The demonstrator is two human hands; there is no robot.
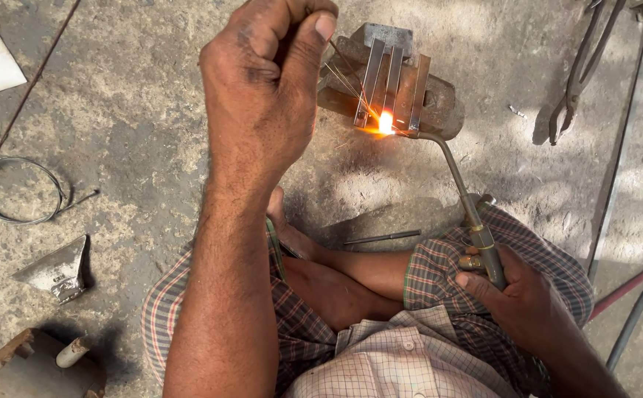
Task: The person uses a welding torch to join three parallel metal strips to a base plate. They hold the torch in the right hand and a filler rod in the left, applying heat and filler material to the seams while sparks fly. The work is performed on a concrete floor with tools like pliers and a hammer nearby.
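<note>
1. We note the left hand (266, 88) raised over the work, closed into a fist, thumb pressed against the fingers, pinching a thin filler rod (347, 70) that slants down toward the flame.
2. We note the right hand (517, 295) wrapped fully around the handle of a gas torch (476, 221), resting on the right knee; its bent neck reaches forward to the work.
3. The flame (386, 121) burns bright orange at the torch tip, on the near ends of the flat metal strips (391, 85).
4. The strips lie side by side, sloping, on a rusty metal block (439, 103) on the concrete floor (130, 110).
5. Elsewhere on the floor: tongs (576, 74) at upper right, a wire coil (15, 188) at left, hoses (635, 295) at right.
</note>
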